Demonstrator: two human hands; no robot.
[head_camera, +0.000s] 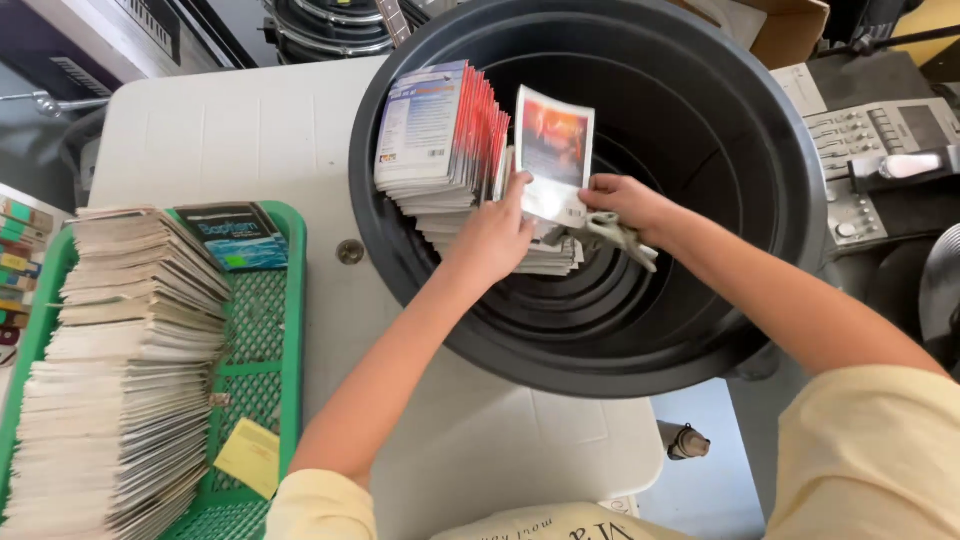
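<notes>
On the white worktop (260, 140), in the black tub (700, 120) at upper centre, we are lifting one booklet (553, 150) off the stack (440, 130): left hand (495, 235) pinching its lower edge, right hand (625, 205) gripping its corner with a cloth (620, 238); next, carefully separating it.

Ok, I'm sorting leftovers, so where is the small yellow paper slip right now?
In the head view, the yellow slip lies at lower left in the green mesh tray, just right of the long fanned stack of booklets.
</notes>
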